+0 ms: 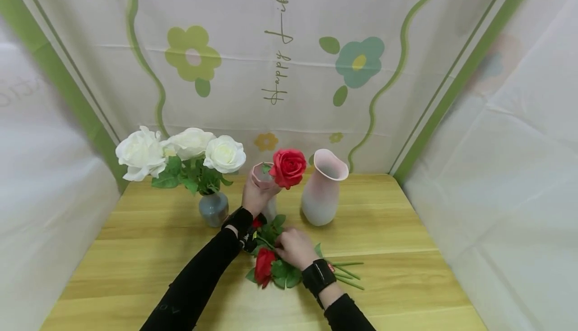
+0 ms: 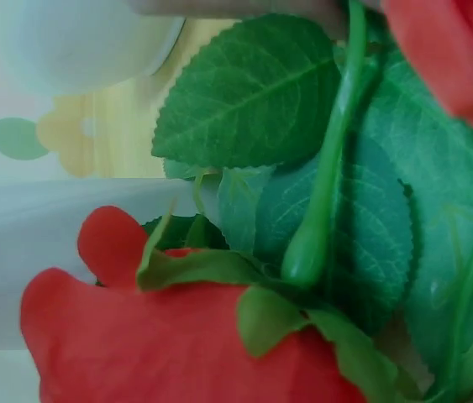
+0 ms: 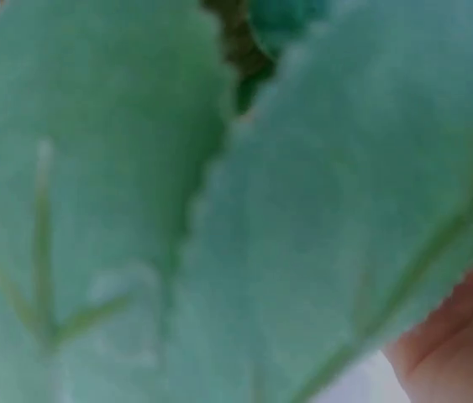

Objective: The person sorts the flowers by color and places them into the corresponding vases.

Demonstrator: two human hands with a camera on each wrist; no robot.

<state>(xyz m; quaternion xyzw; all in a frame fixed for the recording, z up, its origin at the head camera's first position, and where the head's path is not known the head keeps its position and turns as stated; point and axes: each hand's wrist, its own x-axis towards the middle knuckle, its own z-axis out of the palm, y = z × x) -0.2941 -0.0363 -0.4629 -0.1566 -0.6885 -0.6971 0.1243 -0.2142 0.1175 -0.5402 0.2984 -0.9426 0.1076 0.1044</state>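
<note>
left hand point(image 1: 259, 195) grips a probably fragile vase point(image 1: 270, 209); right hand point(image 1: 297, 249) pinches a stem point(image 1: 266, 243), likely safest for the light, soft rose point(image 1: 264, 267) beside that hand.

Head view: illumination is bright, soft and diffuse. The desk point(image 1: 406, 271) shows a pale sheen toward its near edge and a faint, soft-edged shadow left of the grey vase point(image 1: 213, 209). The white roses point(image 1: 225, 154) approach overexposure; the black sleeves point(image 1: 198, 276) lose most detail. Wide-angle distortion splays the side curtains point(image 1: 510, 180) outward, their printing blurred. Left wrist view: hazier, with a cool cast; the upper left corner is washed out, the red rose point(image 2: 186, 344) soft, the leaf veins legible. Right wrist view: dim; the close leaves point(image 3: 362, 168) are out of focus, their serrated margins smeared.
</note>
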